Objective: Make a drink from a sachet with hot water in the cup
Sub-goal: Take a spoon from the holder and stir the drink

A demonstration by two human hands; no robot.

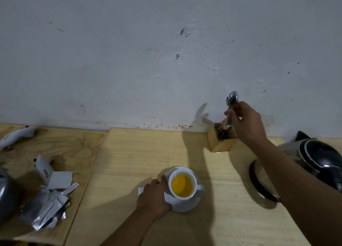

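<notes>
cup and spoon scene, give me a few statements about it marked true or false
1. The cup holds yellow liquid. True.
2. The right hand holds a fork. False: it grips a spoon, bowl end up, above the wooden cutlery box; a fork leans in the box.
3. The cup stands on a saucer. True.
4. The left hand lifts the cup off the table. False: it rests beside the cup at the saucer's edge, and the cup sits on the saucer.
5. Torn silver sachets lie to the right of the cup. False: they lie on the left.
</notes>
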